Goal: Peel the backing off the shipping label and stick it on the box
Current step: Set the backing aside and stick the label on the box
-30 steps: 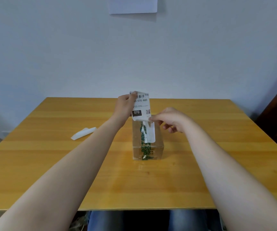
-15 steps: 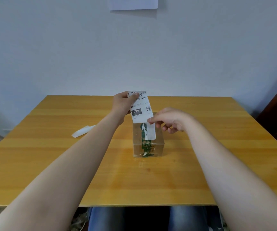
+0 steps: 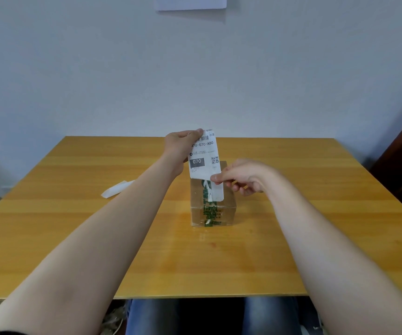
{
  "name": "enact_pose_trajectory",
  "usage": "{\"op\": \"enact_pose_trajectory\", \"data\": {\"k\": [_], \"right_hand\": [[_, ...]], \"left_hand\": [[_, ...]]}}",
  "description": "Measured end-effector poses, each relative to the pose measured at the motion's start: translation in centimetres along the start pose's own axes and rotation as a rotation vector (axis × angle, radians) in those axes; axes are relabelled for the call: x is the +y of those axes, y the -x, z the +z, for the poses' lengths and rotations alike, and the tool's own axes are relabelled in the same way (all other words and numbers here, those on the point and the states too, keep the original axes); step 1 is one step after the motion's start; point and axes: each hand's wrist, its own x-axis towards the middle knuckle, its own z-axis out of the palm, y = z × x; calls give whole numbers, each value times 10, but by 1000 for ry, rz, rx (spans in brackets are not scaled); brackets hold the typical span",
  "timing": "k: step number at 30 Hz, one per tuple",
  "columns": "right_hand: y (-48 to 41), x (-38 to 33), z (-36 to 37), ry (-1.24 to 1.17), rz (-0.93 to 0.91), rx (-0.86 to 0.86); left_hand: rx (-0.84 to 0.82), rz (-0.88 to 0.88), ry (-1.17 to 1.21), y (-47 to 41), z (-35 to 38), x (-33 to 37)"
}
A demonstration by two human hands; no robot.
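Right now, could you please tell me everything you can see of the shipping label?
The shipping label is a white slip printed with a barcode, a code ending 070-A80, a dark block reading 070 and a QR code. It is held upright above the box, print facing the camera. The left hand pinches its top edge; the right hand pinches the backing strip hanging from its lower corner.

Wooden table (image 3: 316,238); white sheet (image 3: 190,2) high on pale wall (image 3: 292,68).

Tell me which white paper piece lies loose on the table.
The white scrap, left of the box; the printed label and its backing are held in the air.
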Motion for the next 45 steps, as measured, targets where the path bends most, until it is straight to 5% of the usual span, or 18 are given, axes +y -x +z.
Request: {"op": "enact_pose_trajectory", "data": {"k": [15, 45], "right_hand": [[4, 17, -10, 79, 65, -44], [-23, 18, 1, 184, 118, 28]], "left_hand": [[-260, 83, -361, -21, -3, -33], [-305, -26, -290, -43, 0, -80]]}}
